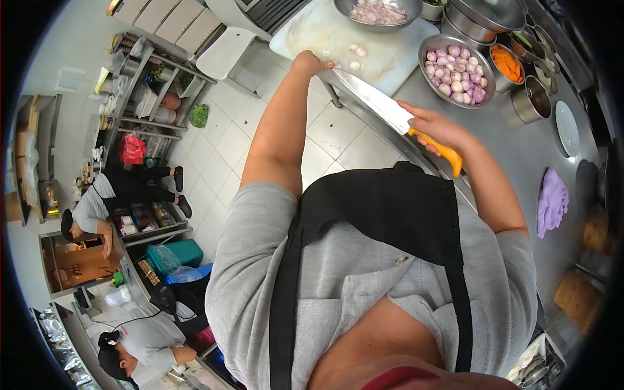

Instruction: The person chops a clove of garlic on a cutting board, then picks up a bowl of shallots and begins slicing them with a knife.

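Observation:
My right hand [439, 127] is closed around the yellow handle of a large chef's knife [377, 99]. Its blade points up and left, the tip close to my left hand [311, 64]. That hand is at the near edge of a white cutting board [299, 40], fingers drawn together; what they pinch, if anything, is hidden. A few peeled shallots [356, 49] lie on the board beside it. At the board's far side stands a metal bowl of chopped shallots [378, 13]. To the right, another metal bowl [424, 84] holds many whole peeled shallots.
Right of the shallot bowl are a container of orange vegetable pieces [506, 64], a metal pot [532, 101], a white oval plate [567, 129] and a purple glove [552, 201] on the steel counter [504, 153]. Two people work at the left, near shelves [146, 84].

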A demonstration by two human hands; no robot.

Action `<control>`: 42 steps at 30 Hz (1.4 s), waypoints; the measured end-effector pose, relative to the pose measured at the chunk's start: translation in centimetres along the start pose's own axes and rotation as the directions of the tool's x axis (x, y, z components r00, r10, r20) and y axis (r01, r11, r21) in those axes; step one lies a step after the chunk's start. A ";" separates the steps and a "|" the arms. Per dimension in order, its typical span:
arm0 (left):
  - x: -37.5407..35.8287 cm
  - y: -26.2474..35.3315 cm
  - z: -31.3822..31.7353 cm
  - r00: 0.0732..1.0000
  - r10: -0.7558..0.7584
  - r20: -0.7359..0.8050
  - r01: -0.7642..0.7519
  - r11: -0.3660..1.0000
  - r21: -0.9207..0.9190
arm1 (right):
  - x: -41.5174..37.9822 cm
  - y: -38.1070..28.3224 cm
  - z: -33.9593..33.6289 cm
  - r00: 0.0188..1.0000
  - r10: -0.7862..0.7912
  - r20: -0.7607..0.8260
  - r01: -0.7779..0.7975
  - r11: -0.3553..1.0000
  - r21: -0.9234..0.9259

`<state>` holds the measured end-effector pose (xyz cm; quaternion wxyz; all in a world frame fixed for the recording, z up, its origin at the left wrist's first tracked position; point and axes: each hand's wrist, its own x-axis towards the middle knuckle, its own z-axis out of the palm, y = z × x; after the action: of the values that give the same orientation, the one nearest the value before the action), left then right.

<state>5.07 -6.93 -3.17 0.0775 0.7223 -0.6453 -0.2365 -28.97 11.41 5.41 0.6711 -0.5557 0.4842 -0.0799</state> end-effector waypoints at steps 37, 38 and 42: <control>2.0 1.4 -1.9 0.938 -0.211 0.274 0.199 0.977 0.072 | 0.3 -0.6 2.4 0.965 -0.071 -0.252 0.049 0.994 -0.095; 1.9 1.4 -1.9 0.931 -0.220 0.292 0.200 0.975 0.096 | 0.8 0.0 2.8 0.975 -0.067 -0.210 0.068 0.998 -0.002; 2.1 1.4 -1.9 0.929 -0.251 0.272 0.235 0.968 0.090 | 2.1 1.7 3.1 0.992 -0.086 -0.096 0.109 0.957 0.269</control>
<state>4.73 -9.53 -1.38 -0.0648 0.7576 -0.5616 -0.3264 -26.33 12.76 2.60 0.7160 -0.4768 0.4681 -0.2021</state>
